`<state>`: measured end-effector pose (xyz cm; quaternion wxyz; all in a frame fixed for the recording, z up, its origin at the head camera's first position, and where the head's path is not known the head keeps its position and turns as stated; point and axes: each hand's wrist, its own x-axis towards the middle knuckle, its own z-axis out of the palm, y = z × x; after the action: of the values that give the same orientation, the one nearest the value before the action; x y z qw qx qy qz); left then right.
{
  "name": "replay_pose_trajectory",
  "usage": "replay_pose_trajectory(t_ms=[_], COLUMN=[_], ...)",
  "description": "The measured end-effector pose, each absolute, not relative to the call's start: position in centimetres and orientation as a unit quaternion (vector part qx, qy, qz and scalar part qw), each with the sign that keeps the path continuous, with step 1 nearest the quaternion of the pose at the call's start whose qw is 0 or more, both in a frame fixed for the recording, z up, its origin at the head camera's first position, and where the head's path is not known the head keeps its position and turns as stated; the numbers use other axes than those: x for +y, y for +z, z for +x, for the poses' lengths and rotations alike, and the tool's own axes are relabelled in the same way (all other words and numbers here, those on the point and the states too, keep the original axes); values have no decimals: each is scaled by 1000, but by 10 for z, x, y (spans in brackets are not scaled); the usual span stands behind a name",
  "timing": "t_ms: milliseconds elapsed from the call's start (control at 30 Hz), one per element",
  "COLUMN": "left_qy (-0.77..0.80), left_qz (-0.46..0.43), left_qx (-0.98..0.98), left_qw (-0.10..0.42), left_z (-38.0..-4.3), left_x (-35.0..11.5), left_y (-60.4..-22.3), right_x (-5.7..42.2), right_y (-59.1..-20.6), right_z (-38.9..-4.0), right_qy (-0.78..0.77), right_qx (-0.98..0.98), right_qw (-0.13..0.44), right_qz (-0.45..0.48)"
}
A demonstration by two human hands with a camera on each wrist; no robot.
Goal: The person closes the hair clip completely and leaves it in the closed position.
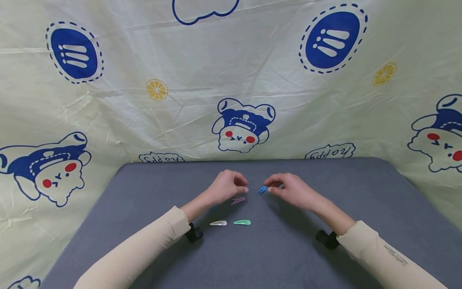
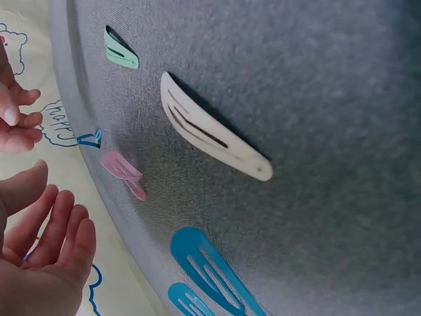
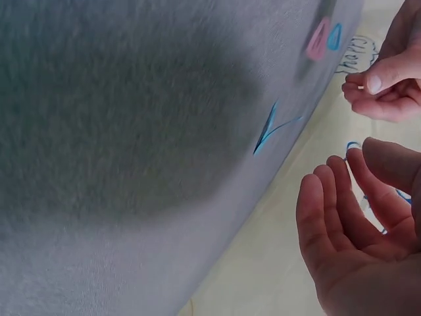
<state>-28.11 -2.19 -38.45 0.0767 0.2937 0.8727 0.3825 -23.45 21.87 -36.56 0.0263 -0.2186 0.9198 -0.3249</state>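
Note:
My left hand hovers above the table with its fingers loosely bent and nothing held. Just below it lies a pink snap hair clip, which looks bent open in the left wrist view. Beside my right hand is a blue snap hair clip, its two parts spread in a V in the right wrist view. That view shows a gap between this clip and my relaxed right fingers. Two other blue clips lie near my left hand, mostly hidden by the wrist in the head view.
Nearer the front, a white hair clip and a green hair clip lie side by side on the grey table. A printed pale cloth hangs behind the table's far edge. Small black devices sit at both wrists.

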Motion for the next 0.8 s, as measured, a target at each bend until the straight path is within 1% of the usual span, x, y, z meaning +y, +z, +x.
replay_pose_trajectory(t_ms=[233, 567, 800], left_qy=[368, 364, 368], left_qz=[287, 276, 267], left_qx=[876, 879, 878], left_qw=[121, 138, 152], left_z=[-290, -296, -300], left_x=[-11, 4, 6], left_y=[-388, -394, -398], right_x=[217, 220, 220], right_y=[-369, -386, -395], right_z=[-248, -271, -283], right_qy=[-288, -308, -322], right_qx=[936, 931, 925], right_qw=[25, 55, 72], right_qz=[-200, -191, -187])
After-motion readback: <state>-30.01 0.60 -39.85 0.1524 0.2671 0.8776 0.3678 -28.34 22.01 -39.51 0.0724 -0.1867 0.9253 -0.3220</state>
